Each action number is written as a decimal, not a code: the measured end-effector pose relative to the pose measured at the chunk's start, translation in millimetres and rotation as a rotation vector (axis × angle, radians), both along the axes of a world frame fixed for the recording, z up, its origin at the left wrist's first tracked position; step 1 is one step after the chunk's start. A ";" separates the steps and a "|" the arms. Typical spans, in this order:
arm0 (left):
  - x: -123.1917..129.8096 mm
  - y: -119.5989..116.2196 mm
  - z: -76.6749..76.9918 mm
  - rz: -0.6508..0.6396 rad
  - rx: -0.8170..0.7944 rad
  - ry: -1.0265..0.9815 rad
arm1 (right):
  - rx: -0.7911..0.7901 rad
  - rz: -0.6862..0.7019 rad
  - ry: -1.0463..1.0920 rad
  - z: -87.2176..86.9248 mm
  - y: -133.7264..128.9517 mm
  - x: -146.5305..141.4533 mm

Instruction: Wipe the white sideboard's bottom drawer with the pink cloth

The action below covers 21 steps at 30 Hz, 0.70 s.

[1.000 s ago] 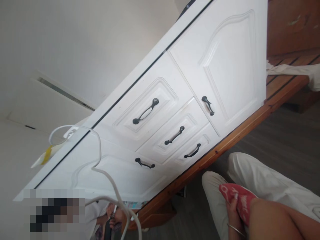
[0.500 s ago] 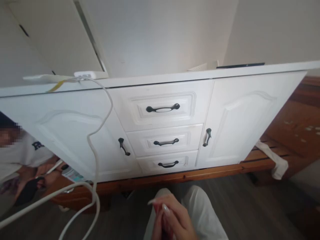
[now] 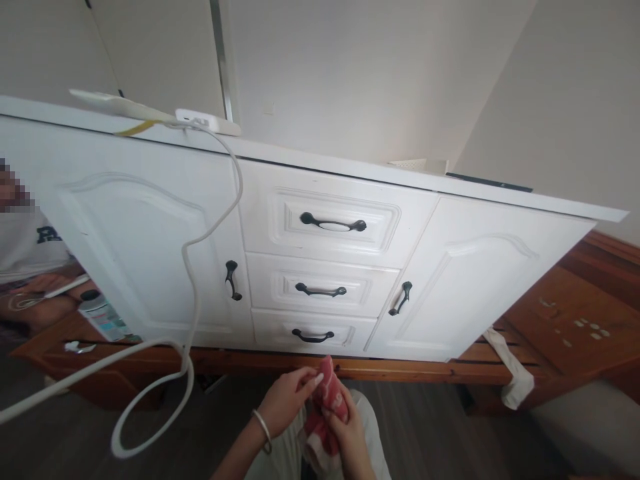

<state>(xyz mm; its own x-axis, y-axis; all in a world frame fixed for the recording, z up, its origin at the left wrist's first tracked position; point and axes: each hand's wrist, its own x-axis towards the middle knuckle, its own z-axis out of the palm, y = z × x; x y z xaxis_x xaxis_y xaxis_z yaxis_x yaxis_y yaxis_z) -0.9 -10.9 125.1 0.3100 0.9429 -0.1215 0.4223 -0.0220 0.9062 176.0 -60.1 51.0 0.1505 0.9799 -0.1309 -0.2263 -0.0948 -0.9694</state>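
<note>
A red-and-white patterned sock [image 3: 330,393] is held up between my two hands, above my knees. My left hand [image 3: 287,400], with a pale bangle at the wrist, pinches its edge near the upper end. Lower down, my right hand [image 3: 350,427] is wrapped around the side of the sock, thumb pressed on its front. The sock's paler end hangs below the fingers. A white sock [image 3: 510,370] drapes over the edge of the wooden bench [image 3: 480,369] to the right.
A white cabinet [image 3: 320,170] with dark-handled drawers and doors stands before me. A white cable [image 3: 190,287] hangs from a white power strip [image 3: 207,122] on top and loops at left. Beside the cabinet are a bottle [image 3: 103,317] and a seated person [image 3: 30,247].
My hands, earlier clasped close together around the red fabric, have drawn apart, and more of the sock shows. The view has tilted and shifted.
</note>
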 end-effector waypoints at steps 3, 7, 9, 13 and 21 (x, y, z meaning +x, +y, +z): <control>1.2 42.4 -3.0 0.134 0.096 0.156 | -0.124 -0.049 0.160 -5.2 2.5 14.6; 10.2 77.4 -36.3 0.138 0.165 0.288 | -0.200 -0.089 0.314 -13.4 -6.0 18.6; 14.7 81.3 -50.8 0.126 0.201 0.343 | -0.206 -0.108 0.362 -15.1 -11.5 17.4; 21.0 81.6 -64.3 0.134 0.249 0.390 | -0.231 -0.128 0.346 -19.4 -17.5 22.4; 20.4 46.9 -74.2 0.214 0.241 0.351 | -0.189 -0.184 0.203 -6.2 -23.6 37.8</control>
<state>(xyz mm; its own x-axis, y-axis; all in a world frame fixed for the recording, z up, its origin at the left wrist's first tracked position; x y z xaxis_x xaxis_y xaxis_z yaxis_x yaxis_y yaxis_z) 19.5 36.0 50.9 0.0856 0.9953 0.0461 0.7198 -0.0938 0.6878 213.8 -83.6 44.9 0.2751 0.8943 -0.3529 -0.4433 -0.2078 -0.8720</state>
